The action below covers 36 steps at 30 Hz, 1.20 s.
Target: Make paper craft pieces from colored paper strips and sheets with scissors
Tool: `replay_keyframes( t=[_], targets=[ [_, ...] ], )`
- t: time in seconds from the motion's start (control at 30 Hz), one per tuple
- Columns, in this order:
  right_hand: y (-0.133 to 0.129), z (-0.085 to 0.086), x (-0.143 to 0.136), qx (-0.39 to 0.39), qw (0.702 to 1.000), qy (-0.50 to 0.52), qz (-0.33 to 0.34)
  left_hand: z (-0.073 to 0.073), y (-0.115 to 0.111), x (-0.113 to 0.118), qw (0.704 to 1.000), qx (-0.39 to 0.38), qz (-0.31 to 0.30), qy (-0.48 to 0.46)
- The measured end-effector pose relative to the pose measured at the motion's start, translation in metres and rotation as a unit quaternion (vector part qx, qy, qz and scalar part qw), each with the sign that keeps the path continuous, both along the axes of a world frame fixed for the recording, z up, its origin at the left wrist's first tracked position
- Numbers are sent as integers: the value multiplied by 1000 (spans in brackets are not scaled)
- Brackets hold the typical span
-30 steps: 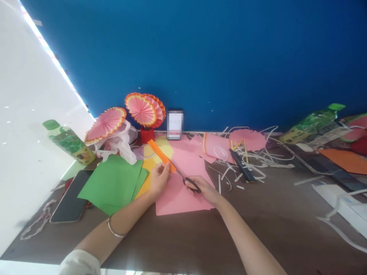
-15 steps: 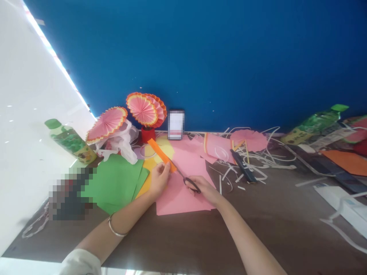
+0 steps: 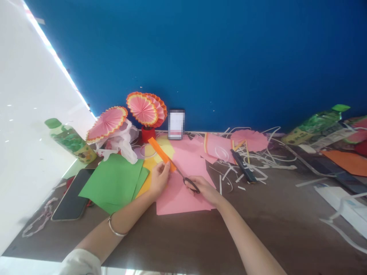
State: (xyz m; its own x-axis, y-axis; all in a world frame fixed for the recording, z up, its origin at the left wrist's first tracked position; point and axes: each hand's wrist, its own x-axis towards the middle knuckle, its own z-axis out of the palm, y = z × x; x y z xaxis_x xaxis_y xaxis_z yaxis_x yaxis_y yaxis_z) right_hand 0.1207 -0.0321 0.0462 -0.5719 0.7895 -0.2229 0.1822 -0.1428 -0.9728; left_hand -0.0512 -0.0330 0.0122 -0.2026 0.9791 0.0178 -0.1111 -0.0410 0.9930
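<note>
An orange paper strip (image 3: 159, 150) is pinched by my left hand (image 3: 160, 177) near its lower right end. Wrapped round the handles of a pair of scissors (image 3: 192, 185) is my right hand (image 3: 204, 188). The scissors' blades point up and left and lie along the strip close to my left fingertips. Both hands are over stacked pink paper sheets (image 3: 183, 200). Yellow paper (image 3: 149, 165) and green paper sheets (image 3: 114, 179) lie to the left of the pink stack.
Pleated paper fans (image 3: 142, 109) rise from a red pot (image 3: 148, 134) at the back. A phone (image 3: 176, 124) leans on the blue wall; another phone (image 3: 73, 198) lies at left. White paper strips (image 3: 259, 163) surround a black cutter-like tool (image 3: 243, 166). Bottles (image 3: 70, 140) flank the table.
The hands, strip and scissors hold almost the same pose, with only a very slight shift of the scissor handles.
</note>
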Motion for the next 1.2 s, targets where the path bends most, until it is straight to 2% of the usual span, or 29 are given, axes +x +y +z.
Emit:
replay_keyframes(
  t=[1.2],
  targets=[
    [-1,2,-1,6,999,-31,-2,-2,2,0,1000,-3,7,0]
  ],
)
